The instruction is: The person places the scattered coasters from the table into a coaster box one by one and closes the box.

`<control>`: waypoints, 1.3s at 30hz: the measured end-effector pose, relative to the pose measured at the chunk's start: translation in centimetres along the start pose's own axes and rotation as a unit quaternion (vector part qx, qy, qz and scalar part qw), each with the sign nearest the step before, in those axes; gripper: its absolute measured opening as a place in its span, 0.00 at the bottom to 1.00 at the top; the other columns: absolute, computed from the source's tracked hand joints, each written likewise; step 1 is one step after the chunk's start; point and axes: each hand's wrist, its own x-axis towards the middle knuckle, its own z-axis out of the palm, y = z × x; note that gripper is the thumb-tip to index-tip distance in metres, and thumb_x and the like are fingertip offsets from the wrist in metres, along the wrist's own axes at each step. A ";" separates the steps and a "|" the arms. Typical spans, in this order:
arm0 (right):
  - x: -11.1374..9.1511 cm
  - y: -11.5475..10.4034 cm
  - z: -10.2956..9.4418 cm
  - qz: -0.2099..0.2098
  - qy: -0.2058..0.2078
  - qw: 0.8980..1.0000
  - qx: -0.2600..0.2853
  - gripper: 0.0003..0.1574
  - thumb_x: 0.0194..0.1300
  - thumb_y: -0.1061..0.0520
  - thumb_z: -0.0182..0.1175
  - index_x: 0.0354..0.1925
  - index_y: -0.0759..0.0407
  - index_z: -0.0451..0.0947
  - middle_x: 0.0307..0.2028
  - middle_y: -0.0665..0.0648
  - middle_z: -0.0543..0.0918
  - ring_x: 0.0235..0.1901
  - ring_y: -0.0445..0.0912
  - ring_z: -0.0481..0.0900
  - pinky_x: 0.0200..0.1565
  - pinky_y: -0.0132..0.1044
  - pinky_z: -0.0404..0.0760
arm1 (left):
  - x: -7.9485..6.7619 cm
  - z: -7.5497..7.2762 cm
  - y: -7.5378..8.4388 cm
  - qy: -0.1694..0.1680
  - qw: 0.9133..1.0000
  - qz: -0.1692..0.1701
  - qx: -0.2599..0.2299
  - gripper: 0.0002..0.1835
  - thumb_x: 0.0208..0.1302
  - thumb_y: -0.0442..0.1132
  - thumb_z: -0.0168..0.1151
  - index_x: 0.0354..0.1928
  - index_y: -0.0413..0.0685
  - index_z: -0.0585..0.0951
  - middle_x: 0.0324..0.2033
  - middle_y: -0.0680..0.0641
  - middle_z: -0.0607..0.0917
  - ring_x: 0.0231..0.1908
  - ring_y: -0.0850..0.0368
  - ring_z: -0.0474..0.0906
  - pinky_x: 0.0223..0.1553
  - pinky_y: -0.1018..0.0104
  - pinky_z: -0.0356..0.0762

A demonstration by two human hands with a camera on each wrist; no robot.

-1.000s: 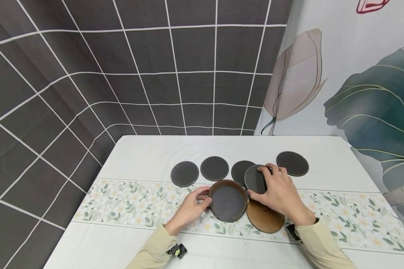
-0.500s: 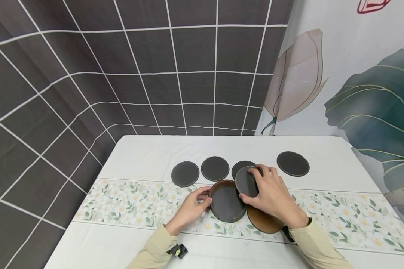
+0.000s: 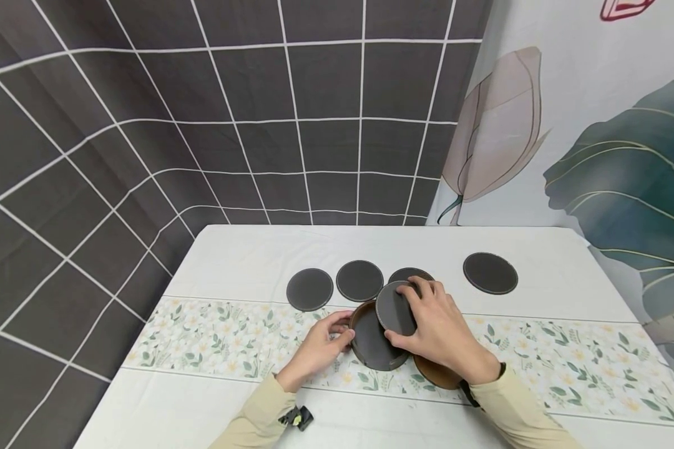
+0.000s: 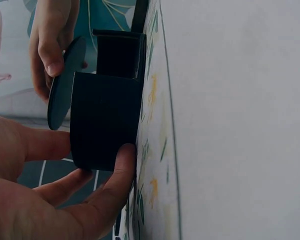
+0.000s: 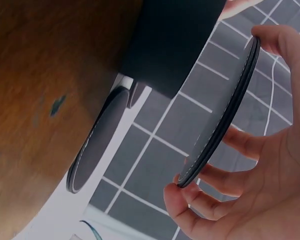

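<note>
My right hand holds a round black coaster by its edge, thumb and fingertips on opposite sides. The stitched rim of this coaster shows edge-on in the right wrist view. It is tilted above the right part of a round coaster holder, which has a dark outside and a brown inner wall. My left hand grips the holder's left side, the fingers spread along its wall in the left wrist view. A brown round piece lies right of the holder, partly hidden under my right hand.
Behind the holder lie more black coasters: one at the left, another beside it, and a third coaster partly covered by the held one. Farther right lies a separate coaster. A floral band crosses the white tablecloth.
My right hand has carried the coaster leftward, from beside the holder to over its right part. My left hand and the holder have stayed in place.
</note>
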 end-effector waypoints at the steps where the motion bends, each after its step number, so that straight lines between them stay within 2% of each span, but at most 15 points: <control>1: 0.0 -0.1 0.1 -0.002 -0.001 1.000 -0.001 0.52 0.48 0.30 0.73 0.63 0.58 0.76 0.66 0.68 0.71 0.61 0.66 0.69 0.51 0.63 0.78 | 0.0 0.0 0.0 0.000 1.000 -0.001 0.003 0.23 0.71 0.29 0.59 0.66 0.32 0.74 0.53 0.33 0.81 0.45 0.50 0.82 0.39 0.63 0.88; 6: 0.2 -0.7 0.3 -0.011 -0.001 1.000 0.002 0.52 0.48 0.29 0.72 0.63 0.57 0.76 0.66 0.68 0.71 0.61 0.66 0.69 0.52 0.61 0.79 | 0.1 0.0 0.1 -0.005 1.000 -0.005 0.010 0.22 0.73 0.30 0.58 0.67 0.34 0.74 0.53 0.34 0.81 0.46 0.51 0.82 0.39 0.66 0.88; 12: 0.2 -1.1 0.6 -0.020 0.002 1.000 0.002 0.51 0.48 0.29 0.72 0.63 0.55 0.77 0.65 0.67 0.72 0.60 0.65 0.70 0.52 0.61 0.79 | 0.0 0.0 0.1 -0.007 1.000 -0.006 0.005 0.22 0.74 0.31 0.57 0.67 0.33 0.74 0.55 0.33 0.80 0.48 0.46 0.82 0.40 0.63 0.88; 20: 0.0 -1.5 1.3 -0.031 0.003 1.000 -0.003 0.50 0.48 0.29 0.72 0.62 0.56 0.78 0.65 0.67 0.73 0.60 0.65 0.72 0.52 0.62 0.79 | 0.0 0.0 0.1 -0.008 1.000 -0.004 0.006 0.22 0.74 0.31 0.56 0.67 0.33 0.74 0.57 0.33 0.80 0.46 0.51 0.83 0.40 0.63 0.88; 28: 0.0 -1.6 1.9 -0.042 0.002 0.999 -0.005 0.50 0.48 0.29 0.72 0.61 0.56 0.78 0.65 0.66 0.74 0.59 0.65 0.72 0.51 0.60 0.80 | 0.1 0.0 0.1 -0.008 1.000 -0.010 0.011 0.22 0.75 0.31 0.56 0.67 0.35 0.74 0.56 0.34 0.81 0.47 0.48 0.83 0.40 0.64 0.88; 39: -0.1 -1.8 1.9 -0.043 -0.005 0.999 -0.002 0.50 0.49 0.28 0.73 0.62 0.55 0.78 0.65 0.66 0.74 0.60 0.64 0.72 0.52 0.60 0.81 | 0.1 0.0 0.0 -0.009 1.000 -0.007 0.012 0.22 0.75 0.32 0.57 0.67 0.35 0.74 0.56 0.34 0.81 0.45 0.49 0.83 0.40 0.63 0.88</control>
